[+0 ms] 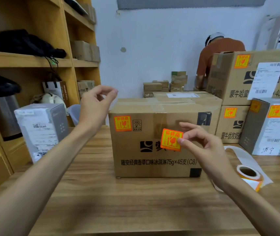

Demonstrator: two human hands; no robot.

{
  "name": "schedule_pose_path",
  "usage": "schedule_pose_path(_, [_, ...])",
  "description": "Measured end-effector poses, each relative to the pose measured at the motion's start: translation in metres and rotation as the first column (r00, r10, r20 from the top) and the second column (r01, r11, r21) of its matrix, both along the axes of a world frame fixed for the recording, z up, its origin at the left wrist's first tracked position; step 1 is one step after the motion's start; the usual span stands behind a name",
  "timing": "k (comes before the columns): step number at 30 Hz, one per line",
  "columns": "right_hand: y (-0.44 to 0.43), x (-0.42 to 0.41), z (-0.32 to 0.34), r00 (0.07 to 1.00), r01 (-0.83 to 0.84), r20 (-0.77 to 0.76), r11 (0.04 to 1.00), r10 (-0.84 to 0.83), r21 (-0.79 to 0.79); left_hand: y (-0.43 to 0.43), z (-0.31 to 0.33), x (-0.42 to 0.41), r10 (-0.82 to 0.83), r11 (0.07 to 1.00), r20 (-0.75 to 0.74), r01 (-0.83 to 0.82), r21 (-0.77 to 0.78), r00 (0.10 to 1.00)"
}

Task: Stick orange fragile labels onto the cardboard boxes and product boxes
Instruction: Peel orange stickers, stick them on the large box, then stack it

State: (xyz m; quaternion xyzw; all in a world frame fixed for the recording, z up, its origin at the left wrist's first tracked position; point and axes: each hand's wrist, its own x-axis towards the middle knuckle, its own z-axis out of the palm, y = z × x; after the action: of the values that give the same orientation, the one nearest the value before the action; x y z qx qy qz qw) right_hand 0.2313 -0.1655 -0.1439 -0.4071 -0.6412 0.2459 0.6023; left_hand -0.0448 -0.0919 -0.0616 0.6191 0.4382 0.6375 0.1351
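Head view: a taped-shut cardboard box [135,167] stands mid-worktop [118,201]. The right hand [203,147] pinches an orange label [171,139] before its front. The left hand [95,106] hovers empty, fingers loosely curled.

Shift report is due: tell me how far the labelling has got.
Done: the middle cardboard box, the upper carton, the lower carton and the right grey product box carry orange labels. In hand: the right hand pinches a fresh label before the middle cardboard box. Still to do: the left grey product box shows no label.
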Motion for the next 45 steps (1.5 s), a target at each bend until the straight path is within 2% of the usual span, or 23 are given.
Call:
schedule_pose_path(2, [0.001, 0.001, 0.0, 1.0, 0.024, 0.002, 1.0, -0.024, -0.009, 0.03, 0.007, -0.01, 0.004, 0.996, 0.079, 0.004, -0.093, 0.997])
schedule_pose_path(4, [0.001, 0.002, 0.002, 0.999, 0.04, 0.008, 0.999, -0.04, -0.025, 0.058, 0.008, -0.018, -0.066, 0.964, 0.12, 0.094, -0.247, 0.991])
schedule_pose_path(8, [0.004, 0.001, 0.004, 0.999, 0.036, 0.014, 0.995, -0.035, -0.09, 0.093, -0.002, -0.025, -0.209, 0.829, 0.08, 0.22, -0.514, 0.975])
schedule_pose_path(11, [0.005, 0.0, 0.004, 1.0, 0.01, 0.02, 0.992, -0.008, -0.123, 0.099, -0.012, -0.019, -0.289, 0.74, 0.112, 0.296, -0.604, 0.951])
schedule_pose_path(13, [0.003, -0.002, 0.004, 1.0, -0.006, 0.022, 0.992, 0.009, -0.126, 0.097, -0.015, -0.015, -0.339, 0.719, 0.135, 0.349, -0.601, 0.931])
schedule_pose_path(19, [-0.003, -0.006, 0.004, 0.997, -0.033, -0.068, 0.985, 0.022, -0.168, 0.091, -0.02, -0.016, -0.368, 0.741, 0.161, 0.394, -0.544, 0.916])
schedule_pose_path(22, [-0.005, -0.012, 0.003, 0.996, -0.067, -0.07, 0.981, 0.055, -0.181, 0.09, -0.021, -0.023, -0.39, 0.712, 0.198, 0.431, -0.554, 0.899])
schedule_pose_path(26, [-0.006, -0.012, 0.005, 0.989, -0.108, -0.121, 0.978, 0.087, -0.181, 0.084, -0.017, -0.034, -0.459, 0.676, 0.14, 0.448, -0.586, 0.877])
schedule_pose_path(30, [-0.007, -0.008, 0.011, 0.967, -0.152, -0.231, 0.97, 0.106, -0.192, 0.059, -0.02, -0.039, -0.339, 0.796, 0.036, 0.307, -0.521, 0.94])
schedule_pose_path(34, [-0.02, -0.006, 0.018, 0.9, -0.308, -0.369, 0.937, 0.232, -0.163, 0.03, -0.035, -0.055, -0.236, 0.879, 0.012, 0.219, -0.424, 0.972])
schedule_pose_path(38, [-0.035, -0.007, 0.02, 0.853, -0.404, -0.41, 0.906, 0.323, -0.127, 0.001, -0.045, -0.071, -0.221, 0.894, 0.035, 0.217, -0.392, 0.975])
schedule_pose_path(41, [-0.035, -0.007, 0.02, 0.834, -0.463, -0.408, 0.874, 0.372, -0.149, -0.019, -0.046, -0.078, -0.206, 0.892, 0.099, 0.228, -0.39, 0.974])
schedule_pose_path(45, [-0.021, -0.012, 0.025, 0.788, -0.529, -0.463, 0.83, 0.406, -0.174, -0.048, -0.046, -0.083, -0.227, 0.872, 0.097, 0.247, -0.423, 0.969])
